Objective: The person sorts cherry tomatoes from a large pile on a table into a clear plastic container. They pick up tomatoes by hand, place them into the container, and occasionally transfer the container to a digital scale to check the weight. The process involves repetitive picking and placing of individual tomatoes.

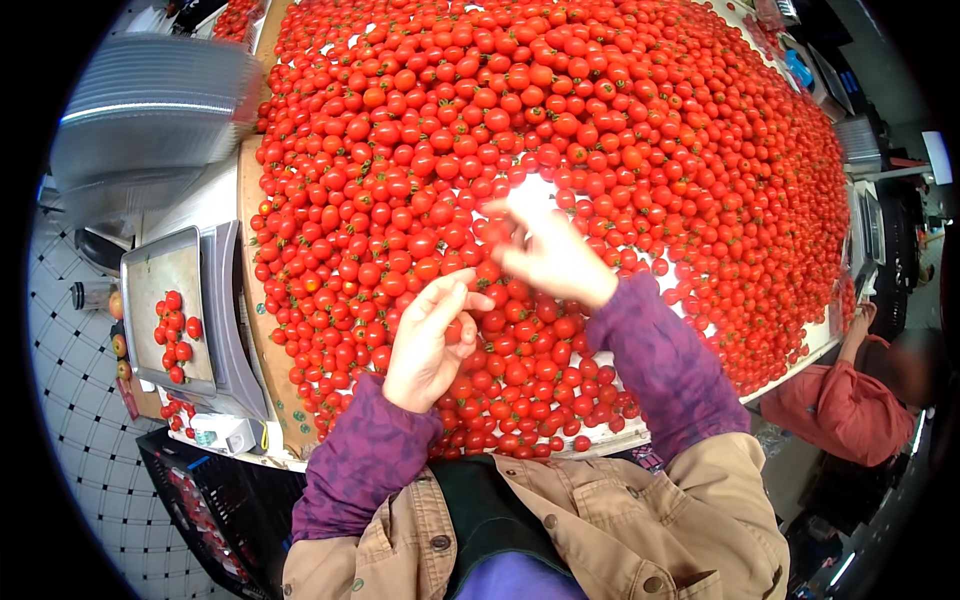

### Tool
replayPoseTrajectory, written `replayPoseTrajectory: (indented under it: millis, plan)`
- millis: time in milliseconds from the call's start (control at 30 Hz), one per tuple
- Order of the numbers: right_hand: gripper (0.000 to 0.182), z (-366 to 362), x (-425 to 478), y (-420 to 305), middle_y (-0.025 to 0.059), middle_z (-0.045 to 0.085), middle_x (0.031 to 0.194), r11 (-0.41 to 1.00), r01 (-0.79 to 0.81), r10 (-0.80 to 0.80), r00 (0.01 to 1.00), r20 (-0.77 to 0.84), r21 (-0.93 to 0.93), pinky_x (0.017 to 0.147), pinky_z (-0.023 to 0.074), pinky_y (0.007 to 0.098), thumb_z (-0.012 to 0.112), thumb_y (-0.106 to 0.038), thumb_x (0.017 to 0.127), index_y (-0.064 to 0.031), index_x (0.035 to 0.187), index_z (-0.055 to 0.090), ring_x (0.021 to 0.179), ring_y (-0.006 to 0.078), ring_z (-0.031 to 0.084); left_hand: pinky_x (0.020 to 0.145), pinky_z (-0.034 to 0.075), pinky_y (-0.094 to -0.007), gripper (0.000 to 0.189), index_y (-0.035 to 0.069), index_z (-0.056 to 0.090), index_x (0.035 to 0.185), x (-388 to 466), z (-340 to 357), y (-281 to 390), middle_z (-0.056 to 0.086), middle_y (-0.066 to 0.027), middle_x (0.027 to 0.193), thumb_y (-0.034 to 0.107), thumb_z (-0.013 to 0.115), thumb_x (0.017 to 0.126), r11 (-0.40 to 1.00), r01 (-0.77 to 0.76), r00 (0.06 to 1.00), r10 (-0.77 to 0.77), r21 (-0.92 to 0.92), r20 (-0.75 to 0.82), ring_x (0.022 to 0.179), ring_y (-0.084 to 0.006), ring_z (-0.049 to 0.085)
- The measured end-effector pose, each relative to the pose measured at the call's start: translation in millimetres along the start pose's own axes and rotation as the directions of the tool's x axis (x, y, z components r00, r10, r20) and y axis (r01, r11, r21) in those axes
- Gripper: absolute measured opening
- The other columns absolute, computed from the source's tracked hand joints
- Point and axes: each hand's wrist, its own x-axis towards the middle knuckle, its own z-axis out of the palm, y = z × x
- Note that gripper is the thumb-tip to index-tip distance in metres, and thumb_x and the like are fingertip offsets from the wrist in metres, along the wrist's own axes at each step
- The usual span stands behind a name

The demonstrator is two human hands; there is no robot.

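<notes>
A broad heap of red cherry tomatoes [517,97], many with green calyxes, covers the white table before me. My left hand [431,341] is over the near part of the heap, palm turned inward. Its fingers curl around one cherry tomato [453,331]. Just ahead and to the right, my right hand [555,255] is blurred by motion, low over the tomatoes by a bare white patch [534,193]. Red shows beside its fingertips, but whether they grip a tomato cannot be made out.
At left, a metal tray [161,270] with several tomatoes rests on a grey scale [232,322]. Behind it stand stacked clear plastic containers [150,97]. A black crate [202,517] with packed tomatoes sits lower left. Another person in a red top [847,409] is at the right edge.
</notes>
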Motion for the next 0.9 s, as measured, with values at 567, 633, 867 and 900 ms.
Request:
replayPoseTrajectory:
  millis: [567, 633, 867, 900]
  plan:
    - [0.038, -17, 95, 41, 0.0164, 0.056, 0.106, 0.955, -0.13, 0.028, 0.934, -0.357, -0.266, 0.081, 0.0476, 0.0416, 0.07, -0.02, 0.077, -0.0045, 0.108, 0.054, 0.094, 0.0336, 0.059, 0.055, 0.041, -0.0267, 0.014, 0.009, 0.049, 0.094, -9, -15, 8, 0.056, -0.009, 0.079, 0.021, 0.055, 0.091, 0.998, 0.001, 0.979, 0.01, -0.058, 0.202, 0.066, -0.0148, 0.05]
    - [0.038, -23, 86, 41, 0.0156, 0.055, 0.105, 0.947, -0.1, 0.021, 0.968, -0.252, -0.307, 0.08, 0.0477, 0.0409, 0.071, -0.021, 0.077, -0.0059, 0.108, 0.055, 0.092, 0.0332, 0.059, 0.055, 0.042, -0.0268, 0.014, 0.01, 0.049, 0.091, -5, -18, 3, 0.055, -0.008, 0.077, 0.022, 0.056, 0.091, 0.997, 0.01, 0.977, 0.007, -0.078, 0.212, 0.066, -0.0148, 0.05]
    - [0.036, -18, 57, 12, 0.0126, 0.056, 0.101, 0.778, -0.048, -0.094, 0.977, -0.19, -0.627, 0.08, 0.0488, 0.043, 0.07, -0.03, 0.076, -0.0082, 0.103, 0.061, 0.095, 0.0308, 0.056, 0.059, 0.045, -0.0265, 0.015, 0.007, 0.049, 0.079, -6, -16, 1, 0.058, -0.0063, 0.077, 0.013, 0.055, 0.092, 0.997, 0.016, 0.985, -0.003, -0.074, 0.17, 0.065, -0.012, 0.053]
    - [0.034, -11, 59, 10, 0.012, 0.056, 0.1, 0.739, 0.052, -0.202, 0.968, -0.147, -0.672, 0.079, 0.0489, 0.0425, 0.07, -0.03, 0.075, -0.008, 0.101, 0.061, 0.095, 0.0305, 0.055, 0.059, 0.045, -0.0264, 0.016, 0.007, 0.05, 0.079, -7, -15, 1, 0.058, -0.0064, 0.076, 0.013, 0.055, 0.092, 0.996, 0.023, 0.987, -0.009, -0.084, 0.158, 0.064, -0.012, 0.053]
